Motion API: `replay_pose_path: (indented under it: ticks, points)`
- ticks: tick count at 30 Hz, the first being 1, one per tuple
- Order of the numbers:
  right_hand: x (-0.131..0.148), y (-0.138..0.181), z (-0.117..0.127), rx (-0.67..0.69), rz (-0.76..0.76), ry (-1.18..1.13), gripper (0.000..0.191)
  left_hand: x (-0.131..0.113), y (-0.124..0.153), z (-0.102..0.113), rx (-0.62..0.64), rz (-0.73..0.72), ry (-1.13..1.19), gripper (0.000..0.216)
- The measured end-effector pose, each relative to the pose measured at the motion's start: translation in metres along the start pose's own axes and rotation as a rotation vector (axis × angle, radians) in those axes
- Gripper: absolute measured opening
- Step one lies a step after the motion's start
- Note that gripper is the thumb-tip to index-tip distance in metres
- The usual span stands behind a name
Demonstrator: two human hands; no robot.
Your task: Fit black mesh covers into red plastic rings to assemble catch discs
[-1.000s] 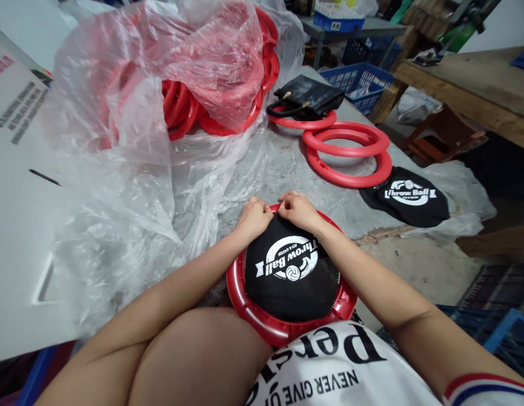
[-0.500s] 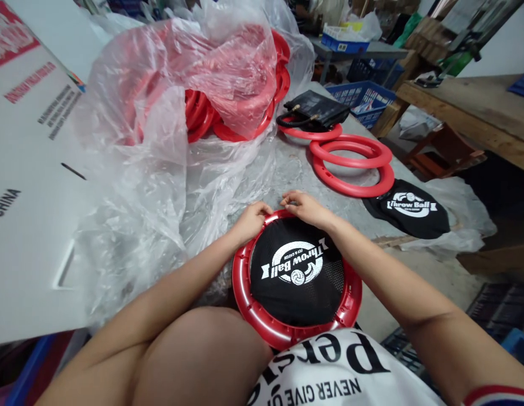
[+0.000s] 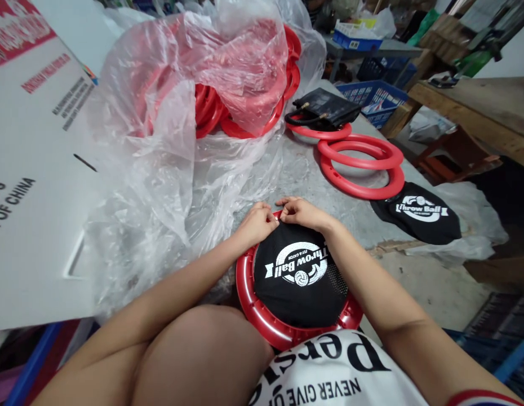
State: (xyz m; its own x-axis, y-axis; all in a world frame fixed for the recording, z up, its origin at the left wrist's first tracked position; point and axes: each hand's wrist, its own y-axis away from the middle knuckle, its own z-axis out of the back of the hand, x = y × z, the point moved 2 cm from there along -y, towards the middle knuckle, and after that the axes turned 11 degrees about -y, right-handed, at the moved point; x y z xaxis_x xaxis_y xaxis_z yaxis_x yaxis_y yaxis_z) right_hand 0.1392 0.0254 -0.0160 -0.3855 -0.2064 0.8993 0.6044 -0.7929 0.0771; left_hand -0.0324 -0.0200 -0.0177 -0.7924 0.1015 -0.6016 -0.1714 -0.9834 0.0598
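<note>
A red plastic ring (image 3: 262, 324) rests against my body at the table's near edge, with a black mesh net (image 3: 298, 287) printed "Throw Ball" stretched across it. My left hand (image 3: 257, 224) and my right hand (image 3: 299, 212) meet at the ring's far rim. Both have their fingers curled and pinch the net's upper edge there, knuckles almost touching.
A big clear plastic bag (image 3: 169, 141) of several red rings fills the table's left and back. Two loose red rings (image 3: 363, 169), a black handbag (image 3: 325, 107) and another black net (image 3: 418, 217) lie to the right. White cardboard (image 3: 29, 169) stands at left; blue crates (image 3: 372, 93) behind.
My hands have come closer together at the far rim and again pinch the net's edge. The view has shifted slightly.
</note>
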Motion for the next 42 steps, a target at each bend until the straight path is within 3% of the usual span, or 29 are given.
replay_pose_path:
  ticks: [15, 25, 42]
  points:
    - [-0.003, -0.002, -0.003, -0.056, -0.020, -0.116, 0.012, 0.008, -0.005, -0.005, -0.063, 0.153, 0.296, 0.013]
    - [-0.005, -0.003, -0.004, -0.063, -0.007, -0.062, 0.014, 0.004, 0.000, 0.002, -0.015, 0.126, 0.068, 0.010]
    - [-0.002, -0.004, -0.005, -0.055, 0.013, 0.013, 0.017, 0.008, -0.002, 0.000, -0.058, 0.101, 0.095, 0.011]
